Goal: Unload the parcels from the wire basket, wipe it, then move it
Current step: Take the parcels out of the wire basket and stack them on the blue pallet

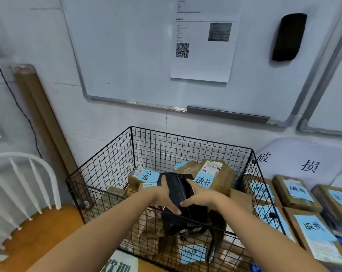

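A black wire basket [191, 142] stands on the floor against the wall, holding several brown cardboard parcels with blue labels, such as the tilted parcel [217, 177] at the back. Both my hands reach into the basket and hold a black parcel [181, 190] between them, lifted above the others. My left hand [163, 195] grips its left side, thumb along the near edge. My right hand [200, 196] grips its right side, fingers curled over the top. A dark bag-like parcel [186, 224] lies just beneath.
More labelled brown parcels [295, 191] lie outside the basket on the right, with a white sack [303, 160] behind them. A wooden chair with a white back [38, 228] stands at the left. A long cardboard box [42, 114] leans on the wall under a whiteboard [146, 55].
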